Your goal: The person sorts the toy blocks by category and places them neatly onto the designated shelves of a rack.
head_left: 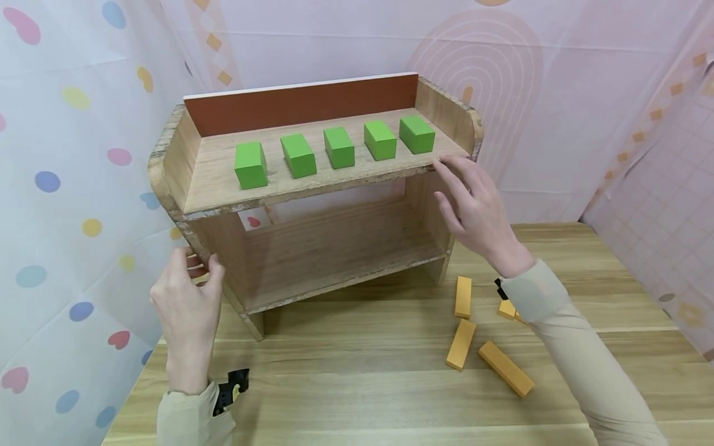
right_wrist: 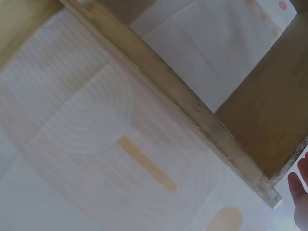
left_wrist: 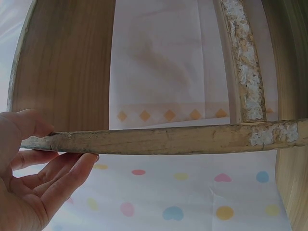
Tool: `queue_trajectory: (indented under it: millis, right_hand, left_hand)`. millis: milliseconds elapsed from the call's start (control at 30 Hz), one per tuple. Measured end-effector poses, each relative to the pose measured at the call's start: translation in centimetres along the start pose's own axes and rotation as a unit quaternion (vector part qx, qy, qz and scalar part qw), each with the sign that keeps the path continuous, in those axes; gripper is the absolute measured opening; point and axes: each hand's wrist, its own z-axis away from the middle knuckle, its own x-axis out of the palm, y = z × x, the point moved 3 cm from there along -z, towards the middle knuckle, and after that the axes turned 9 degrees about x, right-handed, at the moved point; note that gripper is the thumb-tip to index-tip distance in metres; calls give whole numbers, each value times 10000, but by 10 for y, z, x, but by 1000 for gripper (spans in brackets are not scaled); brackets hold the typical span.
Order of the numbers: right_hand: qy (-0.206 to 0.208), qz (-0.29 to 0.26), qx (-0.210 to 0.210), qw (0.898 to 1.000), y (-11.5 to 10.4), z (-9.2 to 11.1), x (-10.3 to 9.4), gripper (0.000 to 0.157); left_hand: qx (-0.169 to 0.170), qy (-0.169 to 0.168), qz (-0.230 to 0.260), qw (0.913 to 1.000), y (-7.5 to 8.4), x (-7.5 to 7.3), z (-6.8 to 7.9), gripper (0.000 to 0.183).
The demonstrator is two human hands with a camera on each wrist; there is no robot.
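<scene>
A two-tier wooden shelf (head_left: 329,248) with a reddish-brown back strip stands on the table. Several green blocks (head_left: 338,148) form a spaced row along its top board. My left hand (head_left: 186,303) grips the front edge of the left side panel (left_wrist: 159,141); in the left wrist view the thumb lies on one face and the fingers on the other. At the top board's right front corner is my right hand (head_left: 474,204), its fingers loosely bent and fingertips right at the edge, close to the rightmost green block (head_left: 417,134). Only its fingers (right_wrist: 296,185) show in the right wrist view.
Several orange blocks lie on the table (head_left: 346,384) at the right, among them a long orange block (head_left: 506,368) near my right forearm. Some are partly hidden by the sleeve. A patterned cloth (head_left: 83,186) hangs close beside the shelf's left side and behind it.
</scene>
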Motion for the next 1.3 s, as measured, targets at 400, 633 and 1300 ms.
queue_trajectory:
  millis: [400,633,1300]
  right_hand:
    - [-654,-1406,330,9874,25,59,2,30]
    - [-2023,-1794,1572,9498,53,102,7,24]
    - [-5354,-2678,3352,7275,113,163,39,42]
  left_hand:
    - [63,45,41,10000,-2,0,0,18]
    - [85,45,19,10000,-2,0,0,18]
    - [17,20,7,10000,0,0,0,19]
